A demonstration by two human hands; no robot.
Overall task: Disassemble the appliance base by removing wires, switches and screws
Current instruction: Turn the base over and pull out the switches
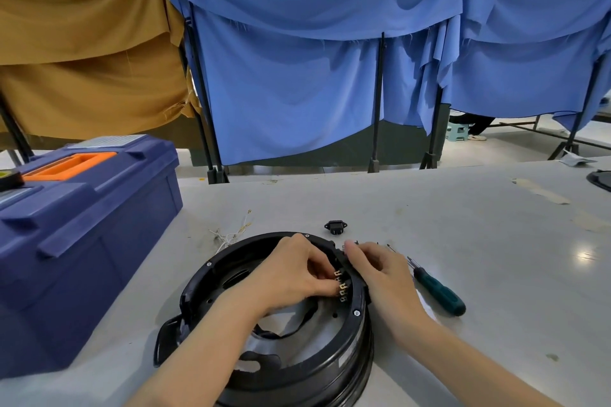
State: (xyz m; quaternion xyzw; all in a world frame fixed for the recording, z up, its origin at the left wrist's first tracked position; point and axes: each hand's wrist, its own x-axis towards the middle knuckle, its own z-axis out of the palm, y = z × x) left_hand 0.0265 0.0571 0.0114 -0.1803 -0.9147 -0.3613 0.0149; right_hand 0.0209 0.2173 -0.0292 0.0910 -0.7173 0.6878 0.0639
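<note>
The black round appliance base (231, 261) lies open side up on the grey table. At its far right inner wall sits a switch (342, 286) with several brass terminals. My left hand (294, 271) reaches inside the ring and its fingertips pinch the switch at the terminals. My right hand (380, 271) curls over the rim from outside and grips the base wall at the same spot. A removed black power socket (335, 227) lies just beyond the base. Loose pale wires (231, 235) lie behind the base's left side.
A green-handled screwdriver (439, 291) lies right of my right hand. A blue toolbox (76, 241) with an orange handle stands at the left. Small dark parts (390, 246) sit behind my right hand. Blue and brown cloth screens hang beyond the table's far edge.
</note>
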